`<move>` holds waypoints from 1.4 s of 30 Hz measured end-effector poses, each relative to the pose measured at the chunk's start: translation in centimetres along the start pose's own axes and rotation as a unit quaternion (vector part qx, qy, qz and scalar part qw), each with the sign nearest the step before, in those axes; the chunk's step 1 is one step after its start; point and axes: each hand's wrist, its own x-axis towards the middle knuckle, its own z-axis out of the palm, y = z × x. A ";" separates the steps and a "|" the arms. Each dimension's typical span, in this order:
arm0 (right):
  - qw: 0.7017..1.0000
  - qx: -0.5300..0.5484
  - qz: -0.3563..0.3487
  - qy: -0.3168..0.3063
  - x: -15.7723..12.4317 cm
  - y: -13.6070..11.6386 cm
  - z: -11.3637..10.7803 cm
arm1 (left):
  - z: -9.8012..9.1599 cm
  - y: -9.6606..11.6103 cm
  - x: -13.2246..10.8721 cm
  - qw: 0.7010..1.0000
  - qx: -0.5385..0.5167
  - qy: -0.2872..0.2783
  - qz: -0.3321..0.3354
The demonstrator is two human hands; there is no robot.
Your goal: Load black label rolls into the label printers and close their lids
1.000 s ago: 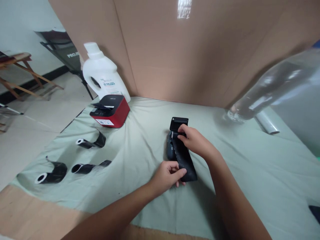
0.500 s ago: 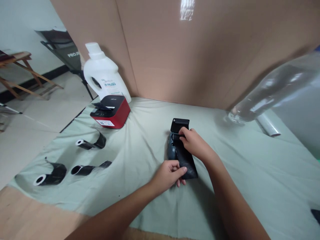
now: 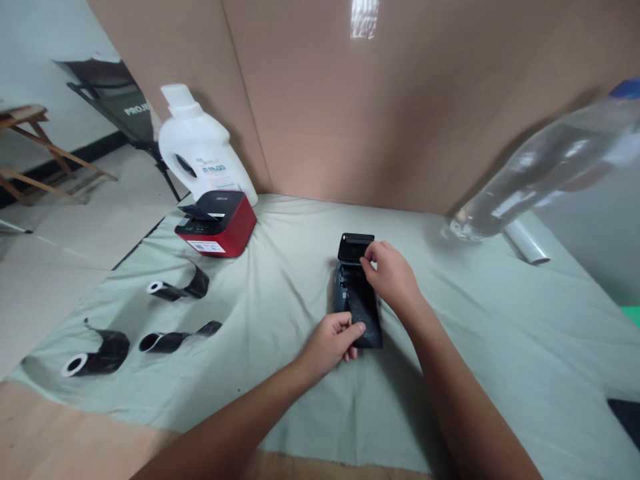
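Observation:
A small dark label printer (image 3: 343, 291) lies on the pale green cloth (image 3: 280, 280) with its lid (image 3: 355, 246) flipped open. A black strip of label tape (image 3: 365, 319) runs out of it toward me. My left hand (image 3: 331, 341) pinches the near end of that strip. My right hand (image 3: 392, 277) rests over the printer's open compartment, fingers curled at the lid's edge and on the tape.
A red and black printer (image 3: 216, 223) and a white jug (image 3: 199, 150) stand at the back left. Three black tape rolls (image 3: 173, 289) lie on the left. Cardboard walls (image 3: 380, 100) close the back. A clear bottle (image 3: 540, 173) and a film roll (image 3: 525, 244) are at the right.
The black strip now shows shorter than a second ago, with my left hand closer to the printer. My right hand has moved up toward the lid.

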 end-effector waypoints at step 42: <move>0.953 0.061 0.113 -0.273 0.7 1.1 -1.8 | -4.2 3.0 -0.3 0.956 0.111 -0.225 -0.155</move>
